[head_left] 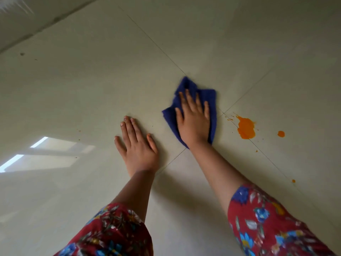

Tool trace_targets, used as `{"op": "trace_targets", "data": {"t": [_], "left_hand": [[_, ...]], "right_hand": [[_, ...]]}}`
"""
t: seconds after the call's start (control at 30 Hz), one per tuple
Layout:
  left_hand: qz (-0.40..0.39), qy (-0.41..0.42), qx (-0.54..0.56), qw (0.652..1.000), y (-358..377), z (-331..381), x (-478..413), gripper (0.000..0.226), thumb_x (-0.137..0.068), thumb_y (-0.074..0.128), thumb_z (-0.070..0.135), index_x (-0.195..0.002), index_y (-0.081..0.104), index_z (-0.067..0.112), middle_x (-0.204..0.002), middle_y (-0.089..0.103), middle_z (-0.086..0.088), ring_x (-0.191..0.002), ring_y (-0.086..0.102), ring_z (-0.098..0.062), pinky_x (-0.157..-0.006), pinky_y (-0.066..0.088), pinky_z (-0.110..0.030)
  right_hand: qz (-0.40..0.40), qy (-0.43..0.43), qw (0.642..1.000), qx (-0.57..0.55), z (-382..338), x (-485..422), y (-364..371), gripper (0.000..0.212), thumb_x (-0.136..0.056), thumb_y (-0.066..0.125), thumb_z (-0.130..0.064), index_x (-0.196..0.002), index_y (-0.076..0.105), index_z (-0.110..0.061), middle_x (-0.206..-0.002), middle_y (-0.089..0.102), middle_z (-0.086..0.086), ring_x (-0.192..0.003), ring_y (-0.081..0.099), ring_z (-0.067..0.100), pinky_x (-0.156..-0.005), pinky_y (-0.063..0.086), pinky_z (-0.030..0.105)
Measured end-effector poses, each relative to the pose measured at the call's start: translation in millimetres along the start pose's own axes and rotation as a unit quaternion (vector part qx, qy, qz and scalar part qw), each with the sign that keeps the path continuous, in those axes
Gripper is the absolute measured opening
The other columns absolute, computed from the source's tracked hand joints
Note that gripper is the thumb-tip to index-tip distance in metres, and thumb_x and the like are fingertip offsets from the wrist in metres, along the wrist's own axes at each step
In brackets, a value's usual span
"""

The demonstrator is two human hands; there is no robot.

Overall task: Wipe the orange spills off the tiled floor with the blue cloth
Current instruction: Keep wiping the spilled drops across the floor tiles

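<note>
The blue cloth (186, 89) lies crumpled on the pale tiled floor (92, 80). My right hand (193, 119) presses flat on top of it with straight fingers, covering its middle. To the right of the cloth, an orange spill (246, 127) sits on a grout line, with a smaller orange drop (281, 133) further right and tiny specks around them. Another orange drop (293, 181) lies nearer to me on the right. My left hand (137, 143) rests flat on the bare tile to the left of the cloth, fingers straight.
A wall base (46, 24) runs along the far left. Bright window reflections (36, 154) lie on the floor at the left. Small dark specks (22, 54) dot the far-left tile. Grout lines cross under my right wrist.
</note>
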State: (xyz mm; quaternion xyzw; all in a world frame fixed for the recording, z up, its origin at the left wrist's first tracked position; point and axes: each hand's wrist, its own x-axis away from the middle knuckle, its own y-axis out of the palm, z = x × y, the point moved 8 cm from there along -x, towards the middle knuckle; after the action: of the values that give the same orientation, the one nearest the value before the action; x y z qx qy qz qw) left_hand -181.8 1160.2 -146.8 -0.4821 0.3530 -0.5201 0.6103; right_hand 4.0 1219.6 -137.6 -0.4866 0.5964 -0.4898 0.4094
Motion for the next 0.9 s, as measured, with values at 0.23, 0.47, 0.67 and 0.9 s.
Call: {"op": "trace_targets", "data": {"t": [0.23, 0.47, 0.67, 0.9], "left_hand": [[-0.023, -0.011, 0.024, 0.999, 2.5, -0.2, -5.1, 0.066, -0.096, 0.02, 0.038, -0.155, 0.008, 0.011, -0.164, 0.003, -0.002, -0.15, -0.002, -0.016, -0.12, -0.004, -0.042], [0.046, -0.067, 0.063, 0.995, -45.4, -79.1, 27.1, 0.061, -0.09, 0.045, 0.017, -0.149, 0.032, 0.019, -0.161, 0.022, 0.002, -0.148, 0.019, -0.015, -0.117, 0.0, -0.033], [0.079, -0.264, 0.067, 0.959, -45.8, -146.0, 48.8, 0.063, -0.095, 0.027, 0.033, -0.154, 0.014, 0.016, -0.163, 0.008, 0.0, -0.15, 0.007, -0.017, -0.118, 0.002, -0.049], [0.108, -0.259, 0.071, 0.957, -42.1, -153.3, 50.6, 0.064, -0.095, 0.026, 0.034, -0.153, 0.019, 0.009, -0.162, 0.017, -0.007, -0.149, 0.017, -0.022, -0.117, 0.011, -0.046]], "right_hand": [[-0.029, -0.053, 0.998, -0.003, -34.3, 97.7, 9.2, 0.056, -0.1, 0.024, -0.043, -0.154, 0.022, -0.029, -0.161, 0.018, -0.01, -0.148, 0.02, 0.016, -0.119, 0.015, 0.047], [-0.055, -0.047, 0.997, 0.024, -34.3, 96.0, 2.4, 0.056, -0.1, 0.019, -0.043, -0.153, 0.025, -0.029, -0.16, 0.021, -0.011, -0.147, 0.024, 0.017, -0.119, 0.015, 0.048], [-0.054, -0.114, 0.99, 0.058, -61.8, 35.2, 5.1, 0.056, -0.098, 0.017, -0.044, -0.151, 0.029, -0.032, -0.157, 0.03, -0.012, -0.145, 0.027, 0.021, -0.118, 0.015, 0.046], [-0.148, -0.409, 0.899, 0.053, -262.7, 70.8, 42.5, 0.052, -0.102, 0.029, -0.045, -0.152, 0.019, -0.039, -0.161, 0.015, -0.016, -0.15, 0.01, 0.016, -0.119, 0.005, 0.044]]}}
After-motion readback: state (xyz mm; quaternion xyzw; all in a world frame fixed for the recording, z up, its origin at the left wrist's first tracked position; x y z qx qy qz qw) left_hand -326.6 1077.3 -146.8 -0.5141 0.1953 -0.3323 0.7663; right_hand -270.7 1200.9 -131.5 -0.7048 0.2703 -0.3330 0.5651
